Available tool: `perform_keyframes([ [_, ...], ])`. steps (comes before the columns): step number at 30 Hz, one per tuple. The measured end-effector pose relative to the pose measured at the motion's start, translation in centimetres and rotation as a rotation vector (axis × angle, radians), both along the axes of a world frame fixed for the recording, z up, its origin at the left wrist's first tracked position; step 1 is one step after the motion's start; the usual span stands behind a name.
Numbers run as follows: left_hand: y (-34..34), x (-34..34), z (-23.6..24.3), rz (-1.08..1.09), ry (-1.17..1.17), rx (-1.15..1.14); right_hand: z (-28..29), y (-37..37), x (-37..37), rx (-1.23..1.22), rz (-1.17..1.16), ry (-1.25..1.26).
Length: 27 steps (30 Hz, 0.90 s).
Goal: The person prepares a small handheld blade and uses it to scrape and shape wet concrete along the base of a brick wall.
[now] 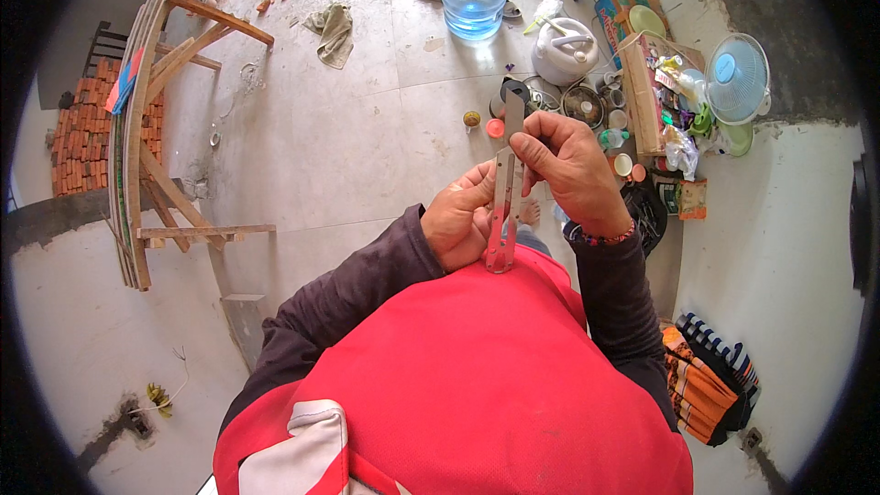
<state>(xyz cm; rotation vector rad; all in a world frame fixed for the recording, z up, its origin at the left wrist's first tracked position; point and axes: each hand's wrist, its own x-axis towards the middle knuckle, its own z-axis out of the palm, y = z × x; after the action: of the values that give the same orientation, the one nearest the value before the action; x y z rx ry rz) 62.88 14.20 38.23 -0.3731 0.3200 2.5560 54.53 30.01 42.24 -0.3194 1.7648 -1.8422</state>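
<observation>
Close in front of my chest, my left hand (458,220) holds a long, flat, slotted metal piece (500,225), somewhat like the body of a box cutter. It stands nearly upright, its lower end against my red shirt and reflecting that red. My right hand (561,165) is closed at its upper end, thumb and fingers pinching a narrow dark-grey metal strip (515,115) that sticks up past the slotted piece. Whether strip and body are joined cannot be made out. My left fingertips are partly hidden behind the metal.
A blue water jug (474,0) and a white plastic container (564,50) stand ahead on the floor. At right are a cluttered wooden box (646,101) and a fan (736,78). A wooden trestle (137,147) stands at left; a rag (330,35) lies ahead.
</observation>
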Motion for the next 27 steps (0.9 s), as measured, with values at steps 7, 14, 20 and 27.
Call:
perform_keyframes([
  [7,-0.5,0.6,-0.1,-0.002,-0.058,-0.134,0.2,0.0,0.2,-0.014,-0.009,-0.008],
  [14,-0.4,0.9,-0.3,0.043,-0.054,-0.184,0.3,-0.2,0.3,-0.005,-0.002,0.005],
  [20,-0.1,0.8,0.4,0.096,-0.068,-0.202,0.3,-0.1,0.3,-0.009,-0.013,-0.017],
  [27,-0.1,1.0,1.6,0.122,0.038,-0.538,0.3,0.0,0.4,0.055,-0.015,0.020],
])
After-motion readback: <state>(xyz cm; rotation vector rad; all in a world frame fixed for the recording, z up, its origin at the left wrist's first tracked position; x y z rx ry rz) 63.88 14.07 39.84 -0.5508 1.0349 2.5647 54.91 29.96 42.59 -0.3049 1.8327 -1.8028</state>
